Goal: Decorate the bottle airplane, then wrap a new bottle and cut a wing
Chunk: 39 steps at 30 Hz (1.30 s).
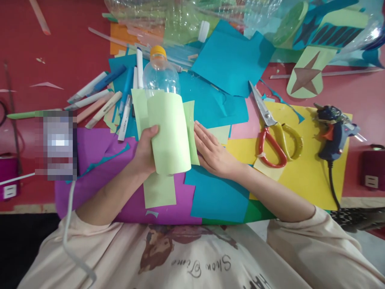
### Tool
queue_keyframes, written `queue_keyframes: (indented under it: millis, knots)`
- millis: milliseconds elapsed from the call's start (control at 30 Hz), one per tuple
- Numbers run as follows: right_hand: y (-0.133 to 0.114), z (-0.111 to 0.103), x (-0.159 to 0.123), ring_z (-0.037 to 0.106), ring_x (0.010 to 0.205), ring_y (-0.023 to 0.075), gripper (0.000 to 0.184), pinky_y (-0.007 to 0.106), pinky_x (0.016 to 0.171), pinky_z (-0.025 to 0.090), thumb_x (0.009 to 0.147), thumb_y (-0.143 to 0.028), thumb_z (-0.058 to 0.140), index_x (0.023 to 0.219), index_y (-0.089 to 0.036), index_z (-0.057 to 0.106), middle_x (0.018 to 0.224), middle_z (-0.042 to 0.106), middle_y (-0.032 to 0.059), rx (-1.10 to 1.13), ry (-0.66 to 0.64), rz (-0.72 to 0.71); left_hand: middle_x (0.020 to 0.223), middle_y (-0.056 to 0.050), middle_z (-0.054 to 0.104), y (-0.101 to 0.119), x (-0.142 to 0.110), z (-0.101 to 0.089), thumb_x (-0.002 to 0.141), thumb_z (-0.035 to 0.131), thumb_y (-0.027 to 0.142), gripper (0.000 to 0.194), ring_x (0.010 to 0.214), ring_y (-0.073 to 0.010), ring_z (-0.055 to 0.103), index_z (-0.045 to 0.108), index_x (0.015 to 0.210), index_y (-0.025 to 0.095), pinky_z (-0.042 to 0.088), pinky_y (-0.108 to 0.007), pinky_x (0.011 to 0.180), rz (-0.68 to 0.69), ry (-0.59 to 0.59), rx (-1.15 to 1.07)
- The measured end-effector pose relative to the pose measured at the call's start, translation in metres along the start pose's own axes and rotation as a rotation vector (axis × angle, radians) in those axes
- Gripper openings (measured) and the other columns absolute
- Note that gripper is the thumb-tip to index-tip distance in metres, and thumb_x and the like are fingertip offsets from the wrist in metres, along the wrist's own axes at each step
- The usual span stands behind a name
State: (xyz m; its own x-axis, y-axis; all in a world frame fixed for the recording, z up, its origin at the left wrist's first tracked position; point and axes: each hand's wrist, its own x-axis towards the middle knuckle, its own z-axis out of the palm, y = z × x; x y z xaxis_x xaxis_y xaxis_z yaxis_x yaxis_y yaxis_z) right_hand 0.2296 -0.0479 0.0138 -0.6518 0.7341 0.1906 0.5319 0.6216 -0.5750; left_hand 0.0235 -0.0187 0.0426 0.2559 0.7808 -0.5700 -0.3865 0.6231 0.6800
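A clear plastic bottle (161,76) with a yellow cap stands or leans in front of me, its body wrapped in light green paper (170,134). Around the lower left of the wrap my left hand (146,150) is closed, thumb on the paper. My right hand (213,152) is flat with fingers stretched out, touching the edge of a light green strip (190,128) at the bottle's right side. Another pale green piece (139,108) sticks out on the left. Below the bottle lies a pale green paper strip (160,192).
Scissors (267,124) with red and yellow handles and a glue gun (335,132) lie on yellow paper (319,180) to the right. Several markers (104,108) are at left, near a phone (61,144) with a cable. Clear plastic bottles (180,20) fill the back.
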Motion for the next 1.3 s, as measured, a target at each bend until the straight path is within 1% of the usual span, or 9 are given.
queue_keyframes:
  millis: [133, 233, 300, 467, 600, 800, 1000, 1167, 1300]
  knots:
    - [-0.0004, 0.0008, -0.0013, 0.008, 0.149, 0.0252, 0.065, 0.056, 0.119, 0.024, 0.098, -0.03, 0.026, 0.153, -0.018, -0.007, 0.158, 0.021, 0.0155, -0.009, 0.01, -0.043, 0.083, 0.0, 0.072, -0.0002, 0.0, 0.0006, 0.068, 0.064, 0.044, 0.038, 0.087, -0.0218, 0.069, 0.063, 0.1, 0.023, 0.054, -0.027, 0.068, -0.014, 0.006, -0.06]
    - [-0.0004, 0.001, -0.0007, 0.004, 0.149, 0.0243, 0.069, 0.055, 0.12, 0.023, 0.098, -0.027, 0.026, 0.15, -0.023, -0.018, 0.161, 0.012, 0.0127, 0.001, 0.055, -0.05, 0.084, 0.001, 0.072, -0.001, -0.001, 0.0008, 0.068, 0.066, 0.043, 0.041, 0.083, -0.0202, 0.069, 0.061, 0.104, 0.023, 0.053, -0.026, 0.067, -0.063, -0.039, -0.08]
    - [-0.0003, 0.0004, 0.0002, 0.002, 0.15, 0.0236, 0.07, 0.053, 0.12, 0.023, 0.098, -0.028, 0.026, 0.149, -0.025, -0.021, 0.162, 0.007, 0.0106, 0.023, 0.074, -0.039, 0.085, 0.0, 0.072, -0.0021, -0.0021, 0.0008, 0.069, 0.068, 0.044, 0.044, 0.08, -0.0203, 0.069, 0.06, 0.106, 0.023, 0.053, -0.027, 0.066, -0.1, -0.082, -0.08]
    - [-0.0003, -0.0027, 0.0013, 0.002, 0.15, 0.0247, 0.07, 0.053, 0.12, 0.021, 0.099, -0.034, 0.026, 0.148, -0.028, -0.024, 0.162, 0.0, 0.009, 0.07, 0.045, -0.02, 0.085, -0.001, 0.073, -0.0049, -0.0032, 0.0012, 0.066, 0.073, 0.047, 0.048, 0.073, -0.0191, 0.069, 0.062, 0.106, 0.022, 0.054, -0.027, 0.063, -0.133, -0.145, -0.1]
    - [-0.0014, -0.0036, 0.0014, 0.0, 0.15, 0.0232, 0.07, 0.051, 0.121, 0.021, 0.099, -0.036, 0.026, 0.148, -0.027, -0.023, 0.162, 0.001, 0.0103, 0.063, 0.046, -0.021, 0.083, -0.003, 0.073, -0.0058, -0.003, 0.0016, 0.065, 0.073, 0.045, 0.044, 0.072, -0.0212, 0.069, 0.064, 0.1, 0.02, 0.054, -0.029, 0.061, -0.153, -0.13, -0.091]
    - [-0.0006, -0.0022, 0.0008, -0.003, 0.15, 0.0231, 0.071, 0.05, 0.121, 0.02, 0.098, -0.046, 0.024, 0.149, -0.025, -0.021, 0.162, -0.008, 0.0072, 0.084, 0.053, -0.065, 0.087, -0.001, 0.073, -0.0056, -0.0046, 0.0024, 0.071, 0.066, 0.046, 0.044, 0.073, -0.0193, 0.069, 0.063, 0.105, 0.019, 0.054, -0.028, 0.064, -0.121, -0.139, -0.081]
    - [-0.0008, -0.0028, -0.0001, -0.012, 0.148, 0.0225, 0.077, 0.049, 0.122, 0.016, 0.094, -0.059, 0.019, 0.149, -0.02, -0.021, 0.158, -0.022, 0.0027, 0.112, 0.046, -0.147, 0.082, 0.0, 0.072, -0.0061, -0.003, 0.0027, 0.073, 0.063, 0.044, 0.041, 0.08, -0.0231, 0.07, 0.062, 0.106, 0.02, 0.054, -0.029, 0.065, -0.083, -0.116, -0.08]
    - [-0.0018, -0.0033, 0.0004, -0.013, 0.148, 0.0207, 0.08, 0.046, 0.123, 0.013, 0.093, -0.062, 0.017, 0.149, -0.018, -0.019, 0.157, -0.023, 0.0012, 0.111, 0.045, -0.179, 0.086, 0.001, 0.072, -0.0046, -0.0027, 0.006, 0.062, 0.072, 0.048, 0.056, 0.075, -0.019, 0.068, 0.059, 0.11, 0.021, 0.052, -0.027, 0.064, -0.08, -0.026, -0.102]
    - [-0.002, -0.0028, 0.0004, -0.007, 0.149, 0.0229, 0.079, 0.047, 0.122, 0.015, 0.093, -0.062, 0.019, 0.15, -0.02, -0.016, 0.16, -0.016, 0.0037, 0.137, 0.044, -0.172, 0.084, 0.001, 0.07, -0.0034, -0.0024, 0.0053, 0.078, 0.054, 0.043, 0.043, 0.09, -0.0219, 0.068, 0.058, 0.114, 0.021, 0.05, -0.028, 0.074, -0.09, -0.02, -0.048]
